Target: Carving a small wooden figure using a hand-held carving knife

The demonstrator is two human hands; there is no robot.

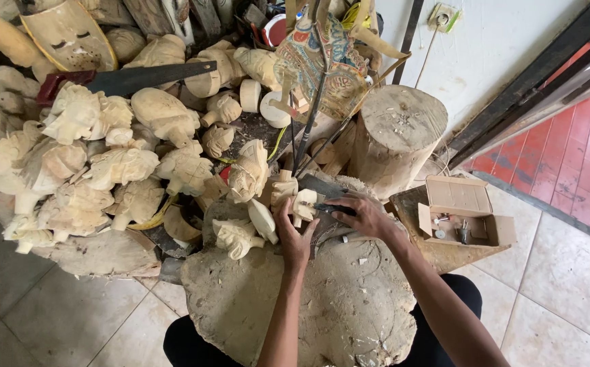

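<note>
My left hand (pixel 293 234) grips a small pale carved wooden figure (pixel 303 202) at the far edge of a big flat wood block (pixel 322 306) that lies across my lap. My right hand (pixel 363 214) rests just right of it, fingers closed on a dark-handled carving tool (pixel 329 208) whose tip points at the figure. Two more pale carved pieces, one (pixel 236 236) and another (pixel 262 219), lie on the block just left of my left hand.
A large heap of unfinished carved wooden heads (pixel 104 156) fills the left. A handsaw (pixel 131 79) lies on top. A painted flat puppet (pixel 318 61) stands behind, next to a log stump (pixel 397 136). An open cardboard box (pixel 461 214) of small parts sits right.
</note>
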